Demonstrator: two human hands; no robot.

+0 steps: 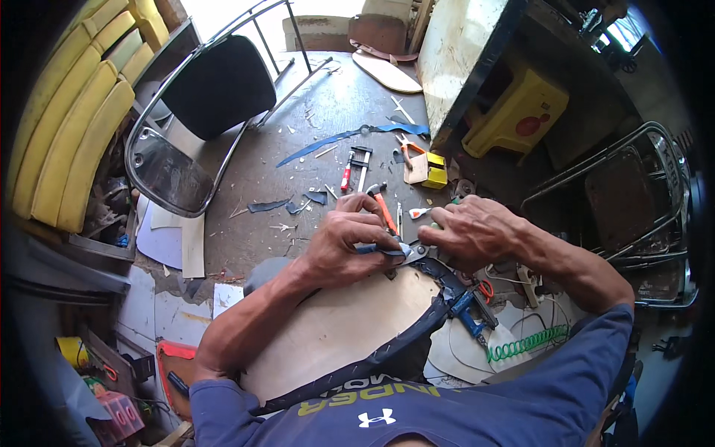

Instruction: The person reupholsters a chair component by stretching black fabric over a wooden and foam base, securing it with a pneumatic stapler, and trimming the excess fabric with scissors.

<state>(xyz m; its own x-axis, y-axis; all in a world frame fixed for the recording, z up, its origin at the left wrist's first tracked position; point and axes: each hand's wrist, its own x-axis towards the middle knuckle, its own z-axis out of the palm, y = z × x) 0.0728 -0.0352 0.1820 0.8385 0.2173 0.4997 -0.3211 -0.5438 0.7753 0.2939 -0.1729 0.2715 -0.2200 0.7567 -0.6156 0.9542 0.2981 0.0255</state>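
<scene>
A pale plywood seat board (335, 320) lies on my lap, with dark blue fabric (395, 346) wrapped over its right edge. My left hand (342, 242) pinches a flap of that blue fabric at the board's far corner. My right hand (469, 231) is closed on a metal plier-like tool (417, 253) whose jaws meet the fabric right beside my left fingers. A blue staple gun (469, 309) with a green coiled hose (525, 343) rests by my right forearm.
On the concrete floor ahead lie an orange-handled hammer (381, 208), a red screwdriver (346, 175), a yellow box (434, 170) and blue fabric scraps (342, 138). A black-seated chrome chair frame (197, 112) lies at left, yellow cushions (67, 134) beyond it, a folding chair (633, 201) at right.
</scene>
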